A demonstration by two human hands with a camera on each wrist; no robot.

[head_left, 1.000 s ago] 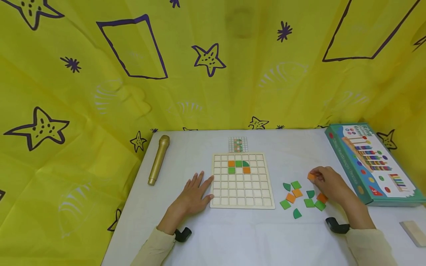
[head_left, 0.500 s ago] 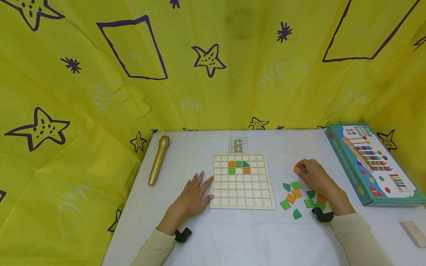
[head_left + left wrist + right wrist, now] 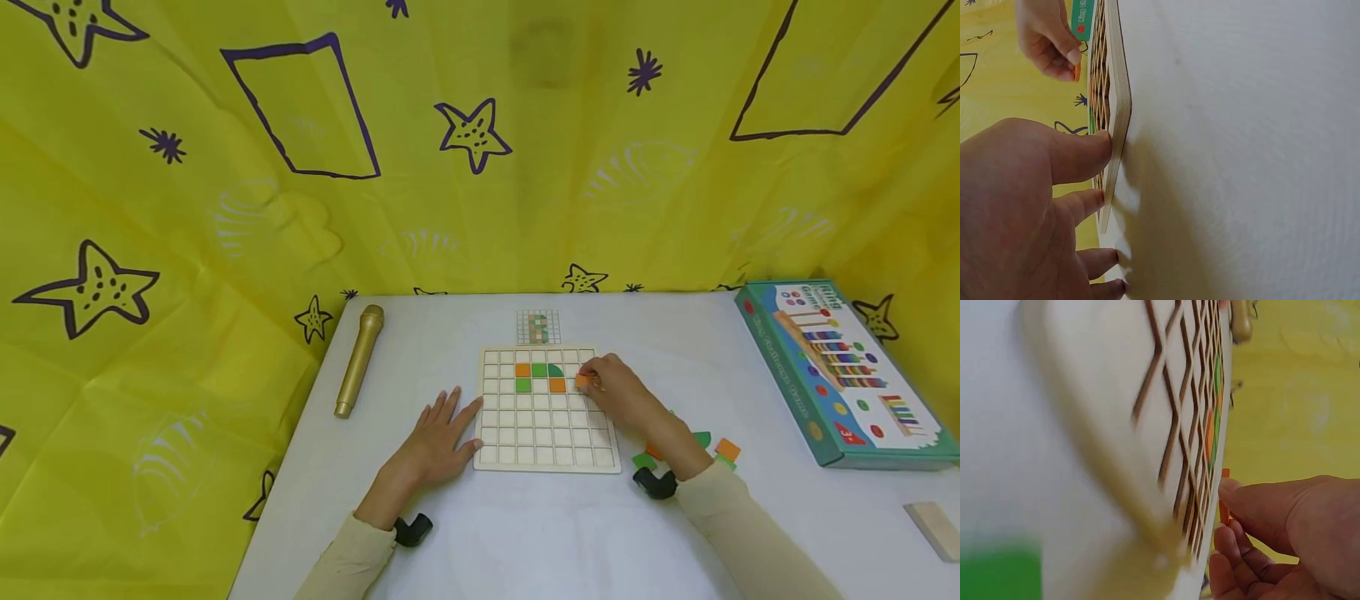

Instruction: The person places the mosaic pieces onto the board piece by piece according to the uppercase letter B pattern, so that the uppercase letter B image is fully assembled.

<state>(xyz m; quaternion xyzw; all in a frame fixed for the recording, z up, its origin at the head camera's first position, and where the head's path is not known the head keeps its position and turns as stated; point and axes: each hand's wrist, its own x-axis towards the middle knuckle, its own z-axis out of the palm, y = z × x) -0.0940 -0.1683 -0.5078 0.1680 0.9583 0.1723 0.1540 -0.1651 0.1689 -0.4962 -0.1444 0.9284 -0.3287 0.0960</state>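
Right hand [image 3: 618, 393] pinching orange tile [image 3: 582, 382] over grid board [image 3: 542, 418], right side; left hand [image 3: 435, 443] resting spread at left edge (probably steadying). Likely mid-placement; next move probably needing squaring-up before release.

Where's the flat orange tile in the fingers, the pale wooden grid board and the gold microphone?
Flat orange tile [image 3: 582, 382], head view: uncovered part.
Pale wooden grid board [image 3: 543, 434], head view: bare cell.
Gold microphone [image 3: 357, 367], head view: handle.

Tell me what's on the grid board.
Head view: two orange squares, two green squares, one dark green quarter-circle. The right hand, pinching another orange tile, covers part of the board at right; what's beneath can't be seen.
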